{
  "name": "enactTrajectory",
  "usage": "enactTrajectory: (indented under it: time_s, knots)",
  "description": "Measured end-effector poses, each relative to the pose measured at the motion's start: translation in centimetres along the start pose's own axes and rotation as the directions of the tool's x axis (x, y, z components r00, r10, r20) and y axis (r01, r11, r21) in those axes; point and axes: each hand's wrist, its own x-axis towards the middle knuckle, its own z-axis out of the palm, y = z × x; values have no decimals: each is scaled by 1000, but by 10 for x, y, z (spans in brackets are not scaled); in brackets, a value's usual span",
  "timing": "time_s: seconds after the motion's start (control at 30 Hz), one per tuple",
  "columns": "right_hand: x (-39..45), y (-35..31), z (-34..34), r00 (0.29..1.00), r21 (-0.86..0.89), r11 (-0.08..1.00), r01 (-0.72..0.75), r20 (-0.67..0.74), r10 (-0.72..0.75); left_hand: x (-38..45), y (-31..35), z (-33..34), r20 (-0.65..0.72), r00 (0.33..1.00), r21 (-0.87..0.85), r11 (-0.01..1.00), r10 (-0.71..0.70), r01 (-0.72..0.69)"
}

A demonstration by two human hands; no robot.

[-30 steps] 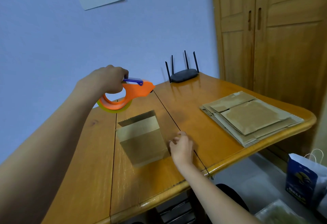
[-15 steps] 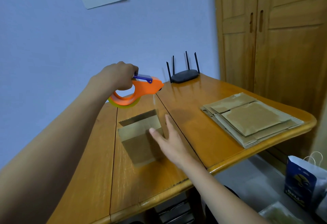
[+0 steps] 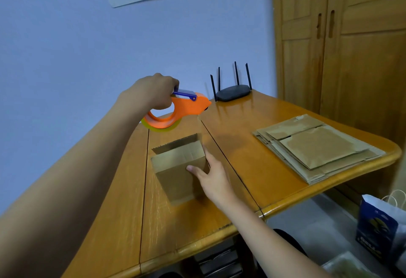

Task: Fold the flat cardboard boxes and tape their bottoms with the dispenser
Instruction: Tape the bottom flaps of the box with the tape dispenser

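1. On the wooden table, near its front middle, one small cardboard box stands folded into shape, its top face closed; whether tape already lies across it I cannot tell
2. Off to the right, well apart from the box, a stack of flat boxes waits unfolded, so by my judgement most of the task is left
3. Above the table's far side, the left hand grips the tape dispenser with fingers curled round its handle, held in the air beyond the box and not touching it
4. At the box's right side, the right hand has its fingers spread and nearly straight, thumb on the near face and forefinger along the right edge, steadying it
5. Materials: the box is matt brown corrugated card with sharp creases and a ridged cut edge at the back; the dispenser is smooth orange plastic, curved, with a blue part on top and a yellowish tape roll; the table is glossy, rounded at its rim
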Motion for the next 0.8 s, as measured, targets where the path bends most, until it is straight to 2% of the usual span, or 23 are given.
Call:
enactTrajectory:
  time_s: [0.57,0.8]
  knots:
    - [-7,14,3,990,-137,982,-128,37,134,1,4,1,11,1000,-12,1000,4,-4]
    - [-8,20,0,990,-213,970,-119,48,133,0,4,0,12,1000,-14,1000,1,-1]
